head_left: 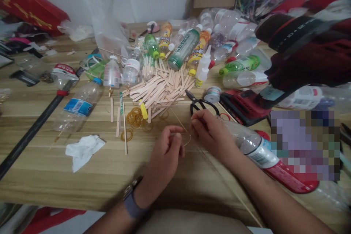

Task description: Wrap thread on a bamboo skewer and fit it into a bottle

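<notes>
Near the front middle of the table, my left hand [170, 148] is closed, thumb against the curled fingers. Just to its right is my right hand [210, 131], its fingertips pinched together. Between the fingertips runs a thin tan strand [179, 120] with a bent loop; whether it is string or a rubber band I cannot tell. Black-handled scissors [201, 103] lie right beyond my right hand. Left of the hands are a pile of rubber bands [135, 117] and a thin wooden stick [125, 128]. A heap of craft sticks [157, 87] spreads beyond them.
Plastic bottles crowd the back, including a green one [184, 49]. At right stand a red and black power drill [246, 106] and a spool [212, 94]. A bottle [78, 104], a crumpled tissue [84, 150] and a black rod [30, 135] lie left.
</notes>
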`<action>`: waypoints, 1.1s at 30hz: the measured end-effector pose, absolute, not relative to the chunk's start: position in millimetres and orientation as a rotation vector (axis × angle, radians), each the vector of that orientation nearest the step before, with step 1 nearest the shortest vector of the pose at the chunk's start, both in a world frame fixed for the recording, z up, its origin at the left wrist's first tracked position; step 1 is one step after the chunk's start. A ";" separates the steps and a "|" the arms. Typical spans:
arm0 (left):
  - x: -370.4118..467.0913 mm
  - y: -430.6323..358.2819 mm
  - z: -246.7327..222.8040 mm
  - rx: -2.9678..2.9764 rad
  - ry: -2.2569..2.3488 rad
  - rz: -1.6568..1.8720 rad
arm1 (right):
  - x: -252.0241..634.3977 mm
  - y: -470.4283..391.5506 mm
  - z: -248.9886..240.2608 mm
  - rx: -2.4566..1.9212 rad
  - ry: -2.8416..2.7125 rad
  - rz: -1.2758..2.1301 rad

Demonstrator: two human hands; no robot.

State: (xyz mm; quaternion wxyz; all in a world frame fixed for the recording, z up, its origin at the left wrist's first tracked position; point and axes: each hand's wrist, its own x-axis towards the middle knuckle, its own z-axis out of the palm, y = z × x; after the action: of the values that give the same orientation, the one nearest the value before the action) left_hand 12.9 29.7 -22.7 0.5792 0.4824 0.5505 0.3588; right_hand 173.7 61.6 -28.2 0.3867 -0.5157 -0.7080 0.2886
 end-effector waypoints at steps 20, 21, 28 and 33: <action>13.0 53.8 -14.6 0.949 1.197 0.851 | 200.6 49.3 -7.4 -1.315 -2.210 0.641; 12.1 53.7 -14.7 0.922 1.197 0.864 | 206.6 46.4 -5.6 -1.315 -2.276 0.634; 10.1 48.7 -16.9 0.737 1.148 0.937 | 223.7 32.7 5.6 -1.049 -2.219 1.079; 14.0 41.8 -23.4 0.713 1.196 1.009 | 198.9 33.9 1.5 -0.859 -1.328 1.453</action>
State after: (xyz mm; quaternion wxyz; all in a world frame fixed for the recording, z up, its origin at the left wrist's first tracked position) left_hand 14.0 41.8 -23.4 0.6525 0.3143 0.5272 0.4444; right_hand 198.9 33.9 1.5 0.4769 -0.3514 -0.5435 0.5946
